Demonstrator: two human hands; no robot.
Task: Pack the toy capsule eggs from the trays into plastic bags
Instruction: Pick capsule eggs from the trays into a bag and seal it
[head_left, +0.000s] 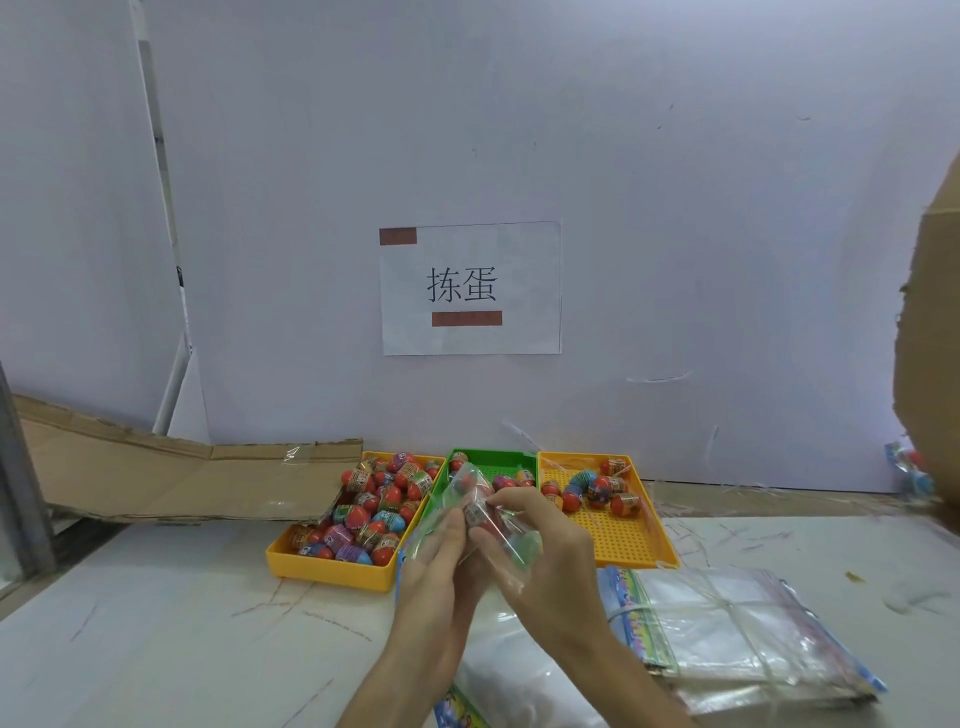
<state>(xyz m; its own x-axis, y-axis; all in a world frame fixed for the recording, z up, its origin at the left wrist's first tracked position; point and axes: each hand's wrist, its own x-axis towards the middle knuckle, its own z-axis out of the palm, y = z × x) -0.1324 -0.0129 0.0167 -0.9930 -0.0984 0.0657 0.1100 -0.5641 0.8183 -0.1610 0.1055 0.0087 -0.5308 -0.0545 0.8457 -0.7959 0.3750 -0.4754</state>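
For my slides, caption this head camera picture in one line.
Left hand and right hand hold a bag of toy eggs before a green tray flanked by yellow trays.

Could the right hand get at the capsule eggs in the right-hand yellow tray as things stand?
Probably yes: the right hand is just beside the right-hand yellow perforated plastic tray with nothing between, though it is pinching the clear plastic bag.

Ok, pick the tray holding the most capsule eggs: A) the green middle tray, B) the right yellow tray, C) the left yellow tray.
C: the left yellow tray is crowded with eggs across its floor, while the green tray and the right yellow tray each show only a few.
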